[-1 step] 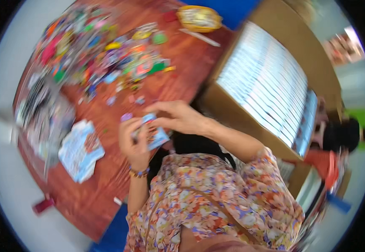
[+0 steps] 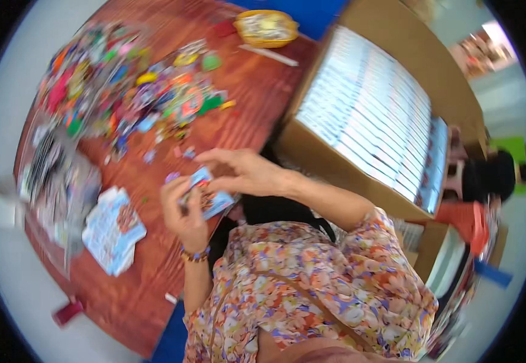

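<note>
Head view, blurred by motion: both hands are seen together above the near edge of a reddish-brown wooden counter (image 2: 154, 284). A small blue packet (image 2: 209, 195) with a colourful print is held between them. The left hand (image 2: 184, 212) is closed around the packet's lower left part, fingers curled; a beaded bracelet (image 2: 195, 256) is worn on that wrist. The right hand (image 2: 245, 172) is laid over the packet's upper right edge, thumb and fingers pinched on it, the forearm coming in from the right in a floral sleeve.

A stack of pale blue printed cards or packets (image 2: 114, 230) is seen on the counter just left of the left hand. Farther back, a broad heap of small multicoloured items (image 2: 130, 91) is spread over the counter; single pieces cannot be told apart. A clear bag of dark and white items (image 2: 54, 187) lies at the counter's left edge. A yellow bowl (image 2: 267, 27) stands at the far edge. To the right, an open cardboard box (image 2: 311, 151) filled with rows of pale blue packets is recorded, beside the counter.
</note>
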Available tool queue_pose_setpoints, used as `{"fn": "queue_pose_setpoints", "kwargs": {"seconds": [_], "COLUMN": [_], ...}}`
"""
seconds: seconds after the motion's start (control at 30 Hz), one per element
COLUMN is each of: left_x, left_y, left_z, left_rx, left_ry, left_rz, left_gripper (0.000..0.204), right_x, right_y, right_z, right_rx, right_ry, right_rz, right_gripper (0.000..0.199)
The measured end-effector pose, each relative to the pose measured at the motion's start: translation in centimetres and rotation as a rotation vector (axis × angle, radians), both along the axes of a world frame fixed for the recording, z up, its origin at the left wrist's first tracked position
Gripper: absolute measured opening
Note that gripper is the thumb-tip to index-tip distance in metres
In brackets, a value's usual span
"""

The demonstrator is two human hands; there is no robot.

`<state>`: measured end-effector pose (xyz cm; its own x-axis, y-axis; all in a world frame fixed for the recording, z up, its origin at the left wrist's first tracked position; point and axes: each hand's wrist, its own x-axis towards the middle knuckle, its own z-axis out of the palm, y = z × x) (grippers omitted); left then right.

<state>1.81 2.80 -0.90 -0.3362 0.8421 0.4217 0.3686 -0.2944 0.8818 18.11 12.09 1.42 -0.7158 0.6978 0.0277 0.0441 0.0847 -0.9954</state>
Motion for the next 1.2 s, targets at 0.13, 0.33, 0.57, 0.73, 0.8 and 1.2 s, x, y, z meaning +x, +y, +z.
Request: {"fn": "queue_pose_setpoints", "kwargs": {"seconds": [0.13,0.33,0.57,0.73,0.8,1.2], "left_x": [1.8,4.4,5.5,11.1,13.5,12.6], "left_y": [1.8,3.5,4.5,5.6,5.8,5.2], "left_z": [0.1,1.6,0.6,3.2,3.1,3.2], "left_rx": [0.133,0.03,-0.244,-0.474,-0.409,-0.403], "left_ry": [0.054,-0.157,-0.279,-0.212,-0.244,-0.421], "left_rz": [-0.136,-0.263,-0.473,-0.775,-0.917,-0.803], "left_gripper": [0.019,0.037,0.034,0.044,0.051,0.027], "right_x": [3.2,13.9,28.6,24.2,20.6,14.8], "right_y": [-0.9,-0.7,-2.6,-5.0,-5.4,-4.8], "right_z": [0.6,7.7,7.7,6.8,6.9,1.7], "right_rx": [0.038,0.072,-0.054,-0.114,-0.17,-0.224], "right_ry": [-0.056,0.022,0.145,0.005,0.105,0.236], "right_rz": [-0.081,-0.7,-1.013,-0.856,-0.678,-0.618], "right_gripper": [0.028,0.019,0.017,0.019,0.023,0.029]}}
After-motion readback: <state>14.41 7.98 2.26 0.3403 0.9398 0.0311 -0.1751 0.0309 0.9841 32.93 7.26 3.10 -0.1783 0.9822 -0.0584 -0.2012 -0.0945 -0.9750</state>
